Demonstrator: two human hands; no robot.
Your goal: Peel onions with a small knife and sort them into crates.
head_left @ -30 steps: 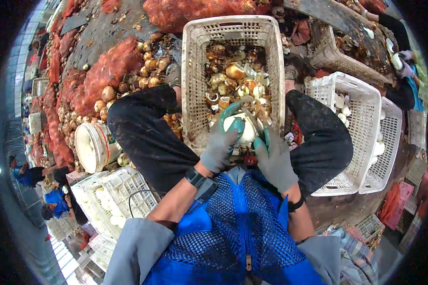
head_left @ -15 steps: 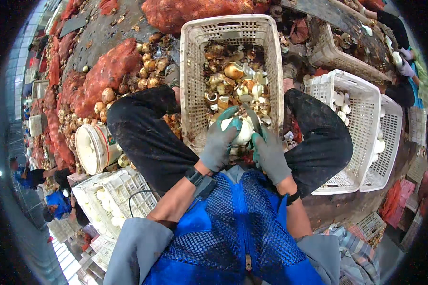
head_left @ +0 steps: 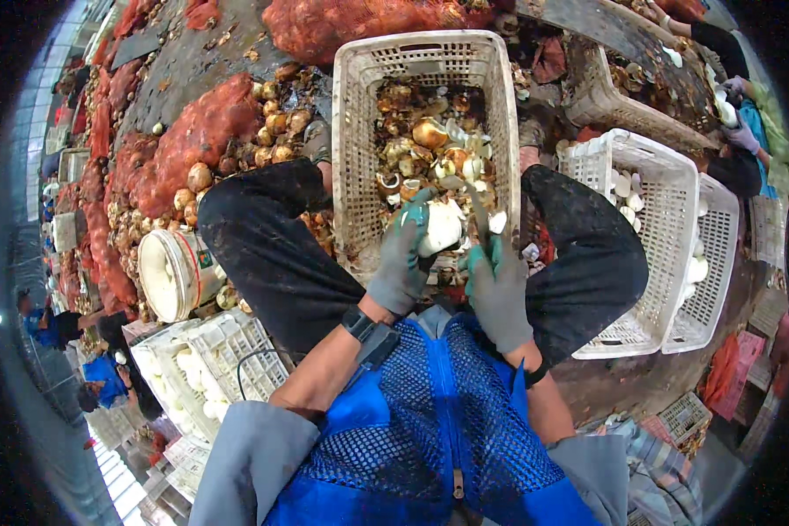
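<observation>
My left hand, in a grey and green glove, grips a peeled white onion over the near end of the plastic crate between my legs. My gloved right hand is closed on a knife, its blade angled up beside the onion's right side. A loose white piece shows at the blade's right. Brown skins, trimmings and onions lie inside the crate.
Red mesh sacks and loose onions lie left, with a white bucket. Crates of peeled onions stand lower left and right. Co-workers sit at left; another's purple-gloved hand shows upper right.
The onion in my left hand has turned. A white piece now appears separate to the right of the blade. My right hand and knife have moved slightly.
</observation>
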